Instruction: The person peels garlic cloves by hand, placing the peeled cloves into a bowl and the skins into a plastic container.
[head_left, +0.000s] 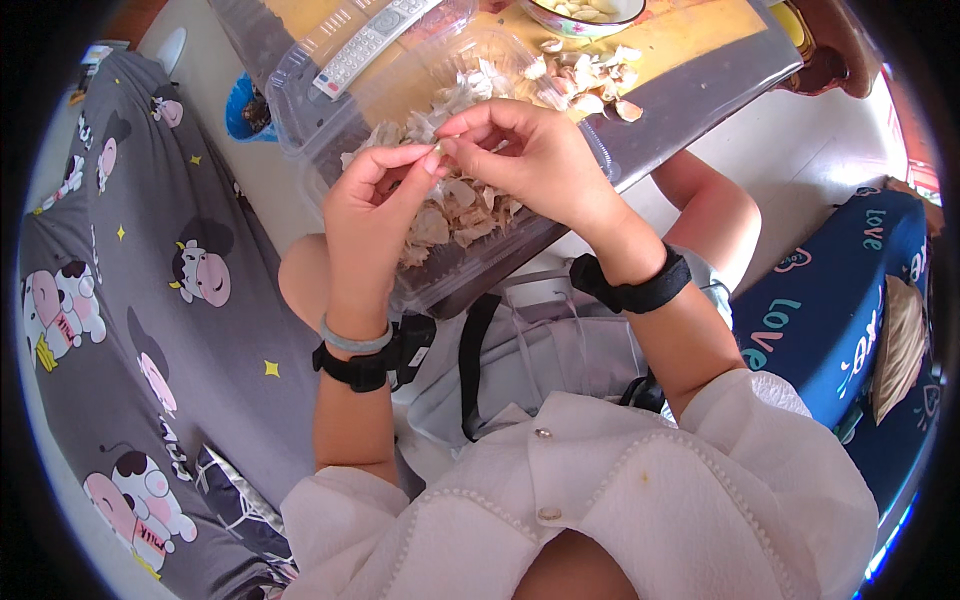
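Observation:
Fingertips of my left hand (375, 187) and my right hand (525, 150) meet over a clear plastic container, pinching a small pale garlic clove (439, 150) between them. The fingers hide most of the clove. Below them, papery garlic skins (457, 214) are heaped in the clear plastic container (480, 262). Unpeeled garlic cloves (589, 79) lie in a loose pile on the table, beyond my right hand. Past that pile stands a floral-patterned bowl (581, 28) holding pale peeled cloves.
A remote control (360, 56) rests at the upper left of the dark table (690, 97). A blue bin (247, 112) is on the floor to the left. A sofa with a grey cow-print cover (247, 352) stands at left, blue printed fabric (810, 315) at right.

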